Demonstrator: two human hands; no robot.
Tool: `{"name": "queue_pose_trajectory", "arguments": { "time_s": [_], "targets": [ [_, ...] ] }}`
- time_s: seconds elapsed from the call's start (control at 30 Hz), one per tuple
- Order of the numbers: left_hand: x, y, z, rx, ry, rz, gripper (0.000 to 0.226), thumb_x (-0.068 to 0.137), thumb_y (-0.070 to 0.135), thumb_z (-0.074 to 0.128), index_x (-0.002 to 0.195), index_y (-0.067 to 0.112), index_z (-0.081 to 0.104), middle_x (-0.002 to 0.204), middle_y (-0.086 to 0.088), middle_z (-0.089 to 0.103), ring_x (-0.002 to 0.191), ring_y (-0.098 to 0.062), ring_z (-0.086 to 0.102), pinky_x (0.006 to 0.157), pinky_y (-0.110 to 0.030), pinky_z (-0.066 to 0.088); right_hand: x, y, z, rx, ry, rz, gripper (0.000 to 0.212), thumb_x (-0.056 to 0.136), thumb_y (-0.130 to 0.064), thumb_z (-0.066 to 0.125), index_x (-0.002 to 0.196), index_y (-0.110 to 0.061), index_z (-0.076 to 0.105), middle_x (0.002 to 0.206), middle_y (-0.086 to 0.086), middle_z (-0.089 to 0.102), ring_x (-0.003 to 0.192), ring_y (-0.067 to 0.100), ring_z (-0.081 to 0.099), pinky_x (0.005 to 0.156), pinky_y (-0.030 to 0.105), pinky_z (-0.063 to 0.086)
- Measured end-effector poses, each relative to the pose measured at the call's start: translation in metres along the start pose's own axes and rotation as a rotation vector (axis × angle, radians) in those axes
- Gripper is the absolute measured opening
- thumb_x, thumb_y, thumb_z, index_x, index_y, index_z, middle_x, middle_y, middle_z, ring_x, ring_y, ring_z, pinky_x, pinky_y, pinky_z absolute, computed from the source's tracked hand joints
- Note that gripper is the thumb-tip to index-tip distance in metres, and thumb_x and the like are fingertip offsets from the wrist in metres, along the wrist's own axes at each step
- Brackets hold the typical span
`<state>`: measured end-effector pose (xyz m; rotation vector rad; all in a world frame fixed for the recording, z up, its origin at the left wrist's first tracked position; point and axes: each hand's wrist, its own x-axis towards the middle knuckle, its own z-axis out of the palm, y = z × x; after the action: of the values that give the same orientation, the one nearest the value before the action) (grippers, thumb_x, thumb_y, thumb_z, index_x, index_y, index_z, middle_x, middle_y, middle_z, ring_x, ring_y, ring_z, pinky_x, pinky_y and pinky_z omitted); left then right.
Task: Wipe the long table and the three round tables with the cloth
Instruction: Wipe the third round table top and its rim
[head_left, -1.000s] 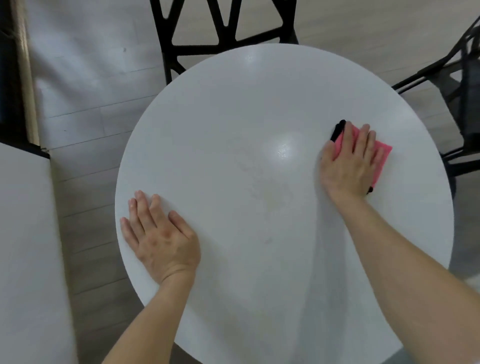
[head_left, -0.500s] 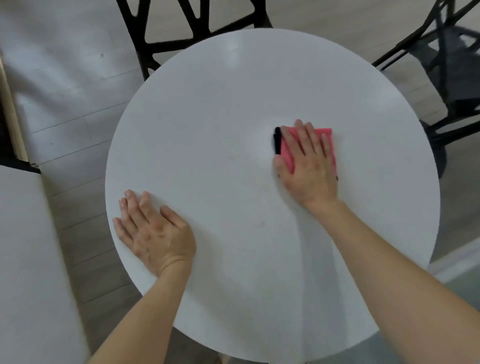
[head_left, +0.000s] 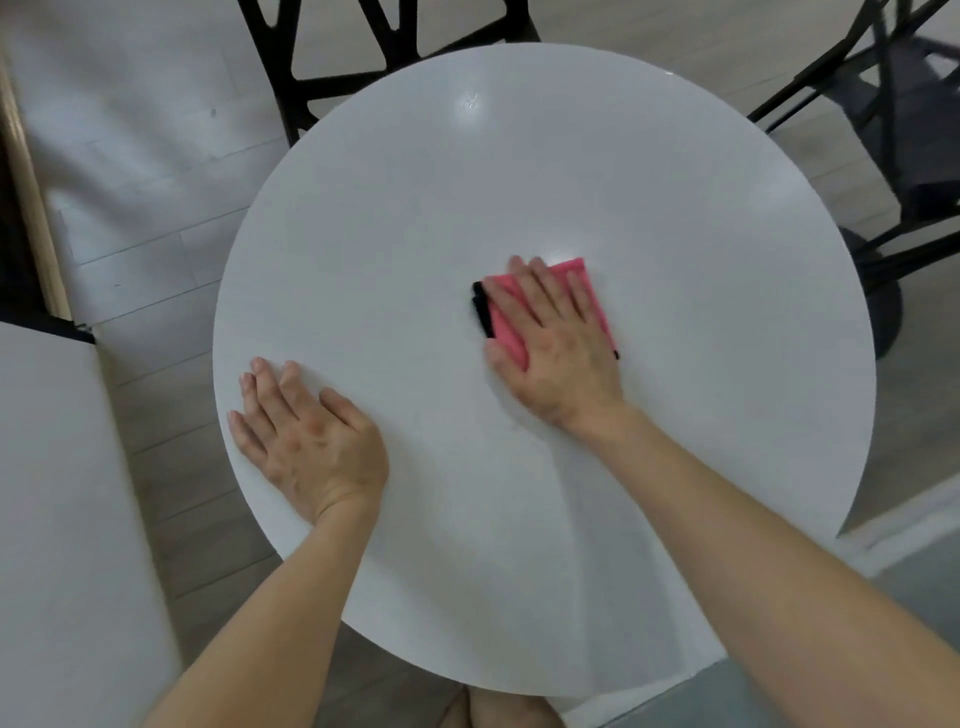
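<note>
A white round table (head_left: 675, 218) fills the middle of the view. A folded pink cloth (head_left: 506, 327) with a black edge lies near its centre. My right hand (head_left: 558, 343) presses flat on the cloth, fingers straight and pointing away from me, covering most of it. My left hand (head_left: 306, 441) rests flat on the tabletop near the left rim, fingers spread and straight, holding nothing.
A black chair (head_left: 374, 57) stands beyond the table's far edge, and another black chair (head_left: 893, 135) stands at the upper right. The corner of a white table (head_left: 57, 519) lies at the left. The floor is grey planks (head_left: 156, 208).
My right hand has slid the cloth leftward across the tabletop, from the right part toward the centre. My left hand has stayed flat near the left rim.
</note>
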<state>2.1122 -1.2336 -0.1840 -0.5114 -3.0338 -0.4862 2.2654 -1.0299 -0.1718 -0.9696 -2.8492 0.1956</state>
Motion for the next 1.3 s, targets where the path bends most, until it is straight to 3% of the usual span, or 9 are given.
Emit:
{"name": "queue_pose_trajectory", "arguments": {
  "time_s": [0.17,0.23,0.3,0.4,0.5,0.67,0.9,1.17,1.3],
  "targets": [
    [0.003,0.000,0.000,0.000,0.011,0.030,0.049,0.108,0.029,0.035,0.154,0.013,0.042,0.174,-0.010,0.032,0.165,-0.027,0.019,0.135,-0.056,0.007,-0.014,0.051,-0.012,-0.102,0.119,0.739,0.070,0.107,-0.055,0.030,0.170,-0.024,0.034,0.178,0.015,0.026,0.166,0.034,0.021,0.132,0.062,0.013],
    [0.002,0.000,-0.002,-0.021,0.019,0.085,0.043,0.108,0.025,0.040,0.149,0.014,0.048,0.168,-0.009,0.041,0.162,-0.027,0.027,0.135,-0.056,0.008,0.002,-0.007,-0.001,-0.062,0.088,0.617,0.071,0.107,-0.054,0.031,0.171,-0.023,0.033,0.178,0.017,0.023,0.167,0.035,0.017,0.132,0.064,0.010],
    [-0.003,-0.003,-0.006,-0.051,0.041,0.227,0.037,0.105,0.013,0.049,0.142,0.013,0.054,0.157,-0.009,0.050,0.155,-0.028,0.038,0.135,-0.056,0.011,0.002,-0.055,0.004,-0.013,-0.033,0.235,0.071,0.108,-0.056,0.032,0.172,-0.027,0.029,0.180,0.012,0.018,0.168,0.031,0.011,0.133,0.060,0.006],
    [-0.025,0.009,-0.013,-0.075,0.009,0.436,0.038,0.101,0.005,0.058,0.138,0.009,0.055,0.149,-0.011,0.053,0.150,-0.032,0.044,0.134,-0.057,0.015,-0.031,-0.019,-0.009,-0.012,-0.142,-0.102,0.071,0.108,-0.061,0.031,0.173,-0.033,0.024,0.182,0.001,0.013,0.169,0.022,0.005,0.136,0.052,0.001],
    [-0.078,0.043,-0.017,-0.098,-0.126,0.609,0.038,0.102,0.009,0.061,0.139,0.007,0.056,0.150,-0.012,0.054,0.150,-0.034,0.044,0.134,-0.056,0.017,-0.090,0.077,-0.025,-0.060,-0.079,0.050,0.070,0.108,-0.060,0.035,0.172,-0.033,0.027,0.181,0.000,0.018,0.168,0.021,0.011,0.137,0.049,0.004],
    [-0.148,0.107,-0.004,-0.196,-0.312,0.928,0.043,0.104,0.018,0.062,0.146,0.005,0.058,0.154,-0.012,0.055,0.152,-0.033,0.044,0.133,-0.055,0.022,-0.128,0.146,-0.045,-0.113,0.078,0.832,0.072,0.108,-0.059,0.018,0.173,-0.026,0.023,0.181,0.009,0.015,0.168,0.027,0.010,0.135,0.057,0.008],
    [-0.161,0.118,0.012,-0.116,-0.314,1.013,0.050,0.103,0.021,0.061,0.149,0.003,0.057,0.160,-0.014,0.052,0.155,-0.034,0.041,0.132,-0.057,0.023,-0.211,0.095,-0.047,-0.044,-0.082,0.173,0.071,0.112,-0.054,0.041,0.174,-0.026,0.021,0.182,0.004,0.009,0.169,0.023,0.003,0.135,0.057,0.013],
    [-0.164,0.123,0.012,-0.128,-0.273,0.998,0.047,0.097,0.022,0.059,0.140,0.003,0.062,0.151,-0.015,0.055,0.149,-0.036,0.047,0.130,-0.057,0.026,-0.114,0.201,-0.056,-0.092,0.037,0.577,0.070,0.108,-0.058,0.028,0.172,-0.030,0.027,0.181,0.003,0.019,0.169,0.022,0.011,0.135,0.054,0.009],
    [-0.165,0.124,0.011,-0.119,-0.272,1.000,0.047,0.097,0.023,0.059,0.139,0.003,0.062,0.151,-0.014,0.054,0.148,-0.036,0.046,0.131,-0.056,0.025,-0.118,0.198,-0.048,-0.098,0.057,0.547,0.068,0.110,-0.055,0.027,0.172,-0.027,0.027,0.181,0.006,0.018,0.168,0.024,0.011,0.135,0.054,0.009]
  ]
}}
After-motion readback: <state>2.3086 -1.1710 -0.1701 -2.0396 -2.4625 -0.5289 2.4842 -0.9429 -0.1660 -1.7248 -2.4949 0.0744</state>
